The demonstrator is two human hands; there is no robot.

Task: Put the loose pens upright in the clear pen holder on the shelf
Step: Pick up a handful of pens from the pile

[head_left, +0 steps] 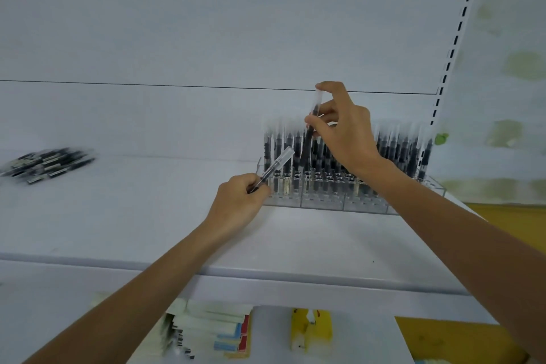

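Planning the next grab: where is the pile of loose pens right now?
In the head view, the pile of loose pens lies on the shelf at far left, well apart from the clear pen holder.

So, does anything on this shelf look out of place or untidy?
Yes. A heap of loose pens lies flat at the far left of the shelf, apart from the clear pen holder, where other pens stand upright. Nothing looks spilled or damaged.

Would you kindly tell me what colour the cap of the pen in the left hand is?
The cap is clear, see-through; head view shows it best.
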